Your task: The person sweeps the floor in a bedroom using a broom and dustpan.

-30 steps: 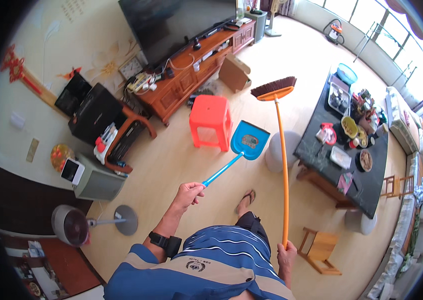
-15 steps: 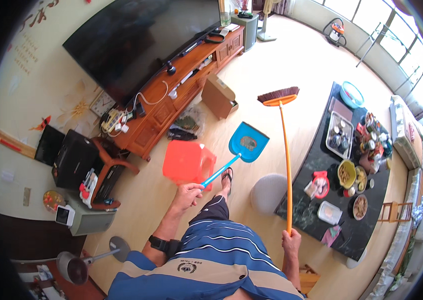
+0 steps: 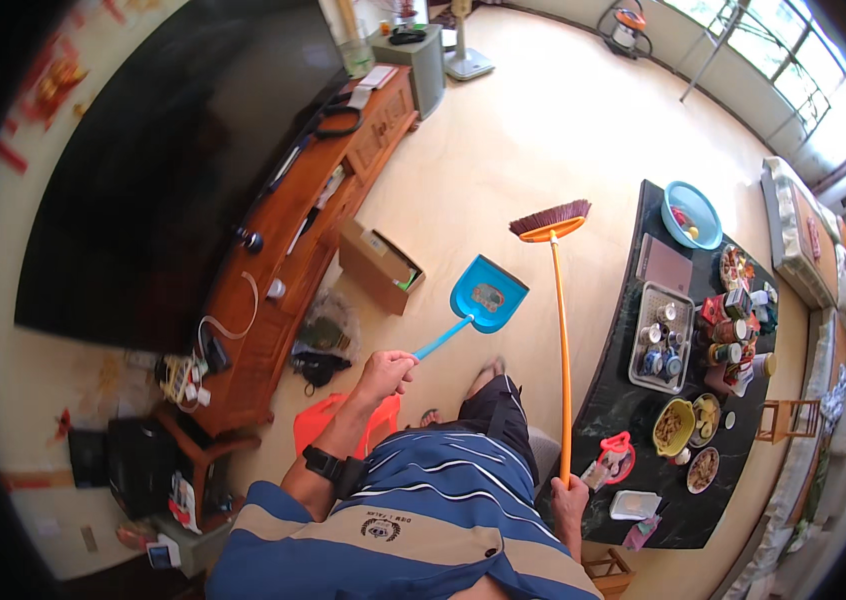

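My left hand [image 3: 386,376] is closed around the handle of a blue dustpan [image 3: 489,292], whose pan reaches out ahead of me over the pale floor. My right hand [image 3: 570,500] grips the long orange stick of a broom [image 3: 561,350]. The broom's head [image 3: 551,221], orange with dark reddish-brown bristles, points away from me, farther out and to the right of the dustpan. The two tools are apart. Whether either one touches the floor I cannot tell.
A black table [image 3: 598,410] holding bowls, jars and a metal tray [image 3: 661,336] stands at right. On the left are a wooden TV cabinet [image 3: 293,290], an open cardboard box [image 3: 379,267], a plastic bag [image 3: 327,325] and a red plastic container [image 3: 318,424] beside my left forearm.
I have stepped forward: the cardboard box, red container and table now sit lower and nearer in view. Both hands keep hold of the dustpan and broom, carried along with me.
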`<state>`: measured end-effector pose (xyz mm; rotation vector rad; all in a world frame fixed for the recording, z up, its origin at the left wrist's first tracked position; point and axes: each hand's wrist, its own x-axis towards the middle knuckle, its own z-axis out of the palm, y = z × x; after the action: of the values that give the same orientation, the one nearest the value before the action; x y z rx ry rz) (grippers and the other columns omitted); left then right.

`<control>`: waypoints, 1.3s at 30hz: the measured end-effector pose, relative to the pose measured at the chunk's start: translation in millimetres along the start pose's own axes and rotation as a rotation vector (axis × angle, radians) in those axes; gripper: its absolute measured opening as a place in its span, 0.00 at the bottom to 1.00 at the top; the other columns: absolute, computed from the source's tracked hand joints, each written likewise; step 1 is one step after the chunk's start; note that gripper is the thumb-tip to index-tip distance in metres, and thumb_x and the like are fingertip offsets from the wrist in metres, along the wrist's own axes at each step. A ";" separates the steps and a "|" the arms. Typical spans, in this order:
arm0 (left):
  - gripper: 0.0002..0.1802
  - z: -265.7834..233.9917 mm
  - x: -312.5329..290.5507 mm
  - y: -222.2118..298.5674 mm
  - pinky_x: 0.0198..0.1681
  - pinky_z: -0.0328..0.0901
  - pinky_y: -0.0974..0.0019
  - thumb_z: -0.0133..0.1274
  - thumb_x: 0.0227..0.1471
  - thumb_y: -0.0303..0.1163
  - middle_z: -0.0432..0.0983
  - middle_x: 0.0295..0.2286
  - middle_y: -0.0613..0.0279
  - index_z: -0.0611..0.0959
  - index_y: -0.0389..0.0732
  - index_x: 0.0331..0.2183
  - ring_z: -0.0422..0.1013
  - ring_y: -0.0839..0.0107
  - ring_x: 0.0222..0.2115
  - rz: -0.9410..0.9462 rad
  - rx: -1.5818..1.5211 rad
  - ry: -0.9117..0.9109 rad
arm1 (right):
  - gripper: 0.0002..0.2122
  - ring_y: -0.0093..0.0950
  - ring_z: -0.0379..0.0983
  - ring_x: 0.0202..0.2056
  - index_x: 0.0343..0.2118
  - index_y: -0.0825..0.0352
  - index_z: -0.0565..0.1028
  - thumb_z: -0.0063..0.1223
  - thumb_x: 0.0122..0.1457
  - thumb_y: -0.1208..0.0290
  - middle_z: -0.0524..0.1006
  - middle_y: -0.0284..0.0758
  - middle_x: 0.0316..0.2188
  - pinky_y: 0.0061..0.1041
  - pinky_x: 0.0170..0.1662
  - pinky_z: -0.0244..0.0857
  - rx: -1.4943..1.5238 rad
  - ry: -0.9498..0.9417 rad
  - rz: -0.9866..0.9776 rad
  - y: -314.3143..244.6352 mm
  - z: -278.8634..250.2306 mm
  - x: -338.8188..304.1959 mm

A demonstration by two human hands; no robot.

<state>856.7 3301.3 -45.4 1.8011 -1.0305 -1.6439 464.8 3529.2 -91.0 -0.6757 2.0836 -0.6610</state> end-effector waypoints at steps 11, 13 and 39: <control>0.11 39.4 261.5 171.7 0.12 0.60 0.75 0.44 0.52 0.33 0.76 0.21 0.58 0.77 0.37 0.33 0.71 0.77 0.14 -0.147 -0.221 0.103 | 0.06 0.18 0.65 0.13 0.20 0.69 0.72 0.51 0.49 0.74 0.68 0.28 0.12 0.21 0.15 0.57 0.124 -0.009 0.082 -192.4 -0.5 271.2; 0.11 41.6 299.9 209.3 0.14 0.61 0.77 0.45 0.52 0.30 0.77 0.23 0.59 0.77 0.35 0.35 0.71 0.78 0.16 -0.177 -0.197 0.107 | 0.06 0.18 0.64 0.12 0.20 0.69 0.72 0.51 0.49 0.74 0.68 0.28 0.12 0.20 0.15 0.57 0.159 -0.038 0.114 -238.4 -7.7 313.0; 0.10 80.6 979.3 720.8 0.12 0.55 0.82 0.48 0.50 0.24 0.77 0.28 0.51 0.73 0.31 0.36 0.65 0.83 0.15 -0.532 -0.566 0.009 | 0.06 0.20 0.65 0.12 0.22 0.70 0.73 0.53 0.49 0.72 0.70 0.31 0.14 0.21 0.14 0.59 0.020 -0.029 0.134 -781.8 32.1 882.7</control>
<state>621.5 2106.6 -94.8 1.7495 -0.0298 -1.9613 217.1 2376.0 -73.7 -0.5262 2.0722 -0.5928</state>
